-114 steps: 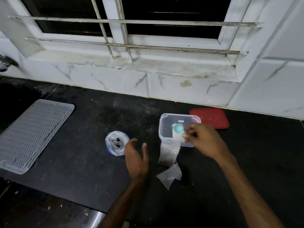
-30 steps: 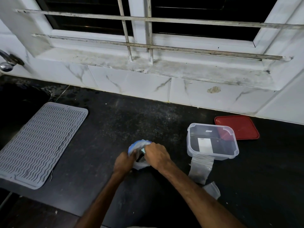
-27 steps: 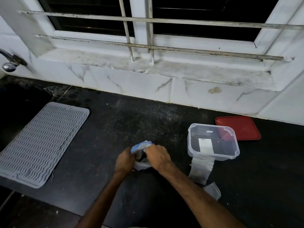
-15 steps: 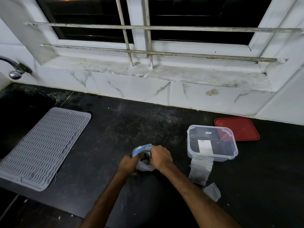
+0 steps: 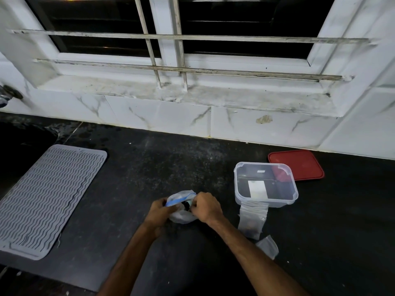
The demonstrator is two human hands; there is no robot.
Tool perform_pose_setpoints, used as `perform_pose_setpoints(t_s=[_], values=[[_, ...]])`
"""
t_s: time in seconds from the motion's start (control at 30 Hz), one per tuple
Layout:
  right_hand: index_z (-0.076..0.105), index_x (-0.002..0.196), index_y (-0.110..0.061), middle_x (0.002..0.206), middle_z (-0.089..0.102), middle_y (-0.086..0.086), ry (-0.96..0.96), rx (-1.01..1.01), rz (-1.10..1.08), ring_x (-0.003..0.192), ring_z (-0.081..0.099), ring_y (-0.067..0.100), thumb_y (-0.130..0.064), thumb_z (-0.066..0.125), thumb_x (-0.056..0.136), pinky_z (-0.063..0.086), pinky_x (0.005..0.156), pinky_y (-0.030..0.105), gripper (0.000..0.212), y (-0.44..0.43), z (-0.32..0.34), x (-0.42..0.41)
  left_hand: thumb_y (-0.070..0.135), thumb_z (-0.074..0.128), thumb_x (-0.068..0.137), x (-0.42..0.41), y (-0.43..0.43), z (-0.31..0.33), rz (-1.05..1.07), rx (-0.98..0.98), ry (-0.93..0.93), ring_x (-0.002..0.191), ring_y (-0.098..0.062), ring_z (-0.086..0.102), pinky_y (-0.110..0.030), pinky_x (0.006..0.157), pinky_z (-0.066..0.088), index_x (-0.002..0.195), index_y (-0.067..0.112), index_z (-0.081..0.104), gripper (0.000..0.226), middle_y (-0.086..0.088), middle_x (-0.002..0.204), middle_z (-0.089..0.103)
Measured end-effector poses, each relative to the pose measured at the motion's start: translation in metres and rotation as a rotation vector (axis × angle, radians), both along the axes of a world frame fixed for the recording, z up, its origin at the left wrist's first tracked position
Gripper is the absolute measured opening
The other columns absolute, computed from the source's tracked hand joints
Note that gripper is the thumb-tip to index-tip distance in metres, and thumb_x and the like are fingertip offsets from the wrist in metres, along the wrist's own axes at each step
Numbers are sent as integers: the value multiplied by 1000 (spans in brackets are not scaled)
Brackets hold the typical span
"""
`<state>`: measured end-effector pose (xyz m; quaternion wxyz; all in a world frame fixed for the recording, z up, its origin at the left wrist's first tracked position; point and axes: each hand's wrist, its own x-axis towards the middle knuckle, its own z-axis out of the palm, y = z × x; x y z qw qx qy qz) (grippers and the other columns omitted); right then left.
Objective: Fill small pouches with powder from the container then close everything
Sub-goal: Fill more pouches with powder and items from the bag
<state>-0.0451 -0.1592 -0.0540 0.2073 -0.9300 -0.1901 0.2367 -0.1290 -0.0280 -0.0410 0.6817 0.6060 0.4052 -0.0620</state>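
The grey mat (image 5: 49, 199) lies far left of the clear container (image 5: 265, 205), with open bench (image 5: 149, 167) between them for moving. Your left grip (image 5: 161, 212) and right grip (image 5: 206, 207) both pinch the plastic bag (image 5: 181, 217), just left of the container. Pull too hard and the bag could rip or tip, and powder would spill. The pouches (image 5: 252, 221) lie right in front of the container, where a wide swing could knock them. The red lid (image 5: 299, 165) waits behind it.
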Motion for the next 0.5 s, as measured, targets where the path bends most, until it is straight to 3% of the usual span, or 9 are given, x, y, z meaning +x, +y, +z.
perform_pose_setpoints(t_s=[0.1,0.2,0.27,0.33,0.5], values=[[67,105,-9,103,71,7,16,21,-45,94,67,22,-24,62,90,50,75,31,22,0,-3,-2,6,74,81,0,9,-3,-120,122,29,88,-24,70,-28,65,56,114,6,62,36,-13,101,71],[69,102,-7,101,72,10,16,41,-77,93,68,24,-21,61,89,51,73,30,21,5,-4,-5,11,68,85,6,12,-4,-289,644,134,86,-12,63,-19,66,47,112,12,63,28,-6,106,68],[69,105,-8,104,71,9,31,45,-104,95,68,23,-22,61,90,52,76,31,22,8,-4,-6,11,58,88,10,9,-2,-406,824,187,92,-17,62,-25,73,48,113,13,62,26,-6,110,67],[69,107,-10,105,71,7,56,48,-126,95,68,21,-23,62,90,52,77,31,23,10,-5,-7,16,53,91,15,4,1,-482,831,229,98,-22,62,-31,81,49,114,13,61,25,-6,110,65],[74,102,-16,102,72,4,164,44,-172,92,68,19,-18,57,88,54,76,29,21,1,-5,-5,28,49,95,22,0,-5,-427,643,259,90,-15,61,-32,78,49,105,12,65,24,0,100,65]])
